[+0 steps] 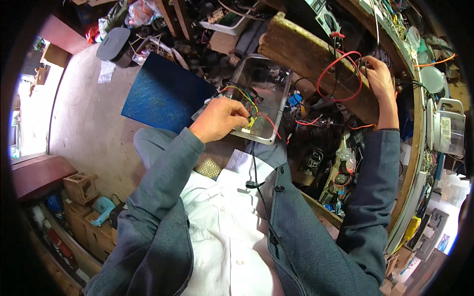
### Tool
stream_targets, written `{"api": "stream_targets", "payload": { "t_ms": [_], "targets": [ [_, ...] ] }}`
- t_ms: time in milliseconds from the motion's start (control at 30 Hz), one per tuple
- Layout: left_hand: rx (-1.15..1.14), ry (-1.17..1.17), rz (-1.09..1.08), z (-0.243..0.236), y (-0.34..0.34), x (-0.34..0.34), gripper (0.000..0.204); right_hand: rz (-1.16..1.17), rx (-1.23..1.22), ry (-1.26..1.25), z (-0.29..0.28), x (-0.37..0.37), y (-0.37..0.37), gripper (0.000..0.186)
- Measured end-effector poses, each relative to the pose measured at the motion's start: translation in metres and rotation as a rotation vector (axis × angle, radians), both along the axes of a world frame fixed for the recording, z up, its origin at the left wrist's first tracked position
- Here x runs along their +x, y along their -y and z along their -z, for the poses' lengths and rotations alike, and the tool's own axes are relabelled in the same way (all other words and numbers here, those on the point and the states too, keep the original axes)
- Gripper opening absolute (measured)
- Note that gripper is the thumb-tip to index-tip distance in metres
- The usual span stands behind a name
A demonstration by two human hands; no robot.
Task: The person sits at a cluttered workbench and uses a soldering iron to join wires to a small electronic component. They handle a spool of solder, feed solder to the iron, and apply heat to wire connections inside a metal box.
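Observation:
My left hand [222,118] is closed in a pinch on a bundle of thin coloured wires [245,92], red, yellow and green among them. A small pale connector [246,130] hangs below its fingertips. Under that hand lies a clear plastic bin [270,129]. Out to the right, my right hand [380,79] is raised beside a thick wooden beam [311,61]. Its fingers are bent together at a dark lead, whose end they partly hide. A looped red wire [320,78] hangs just left of these fingers, with black leads crossing it.
A blue textured mat [165,93] lies left of the bin. Tangled cables and small parts [316,160] fill the space below the beam. A cluttered shelf edge [414,163] runs along the right. A dark grey lidded bin [114,45] stands on the concrete floor [89,113].

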State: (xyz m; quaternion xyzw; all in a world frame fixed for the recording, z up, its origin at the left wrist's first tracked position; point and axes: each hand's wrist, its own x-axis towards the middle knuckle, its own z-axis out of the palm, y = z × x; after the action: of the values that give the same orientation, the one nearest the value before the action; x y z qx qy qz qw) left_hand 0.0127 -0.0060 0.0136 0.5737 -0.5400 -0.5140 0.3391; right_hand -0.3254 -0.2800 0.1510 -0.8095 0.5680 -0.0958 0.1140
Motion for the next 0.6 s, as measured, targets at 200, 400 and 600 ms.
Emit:
{"api": "stream_targets", "payload": {
  "t_ms": [200,400,600],
  "targets": [
    [0.114,-0.082,0.018,-0.001,0.003,-0.002,0.019,0.010,0.023,0.055,0.004,0.002,-0.002,0.031],
    [0.108,-0.204,0.054,0.003,0.006,-0.002,0.020,0.025,0.015,0.125,0.011,-0.017,0.006,0.025],
    [0.104,-0.108,-0.010,-0.011,0.001,-0.003,0.023,0.099,-0.049,0.165,0.009,-0.001,-0.006,0.035]
  ]
}}
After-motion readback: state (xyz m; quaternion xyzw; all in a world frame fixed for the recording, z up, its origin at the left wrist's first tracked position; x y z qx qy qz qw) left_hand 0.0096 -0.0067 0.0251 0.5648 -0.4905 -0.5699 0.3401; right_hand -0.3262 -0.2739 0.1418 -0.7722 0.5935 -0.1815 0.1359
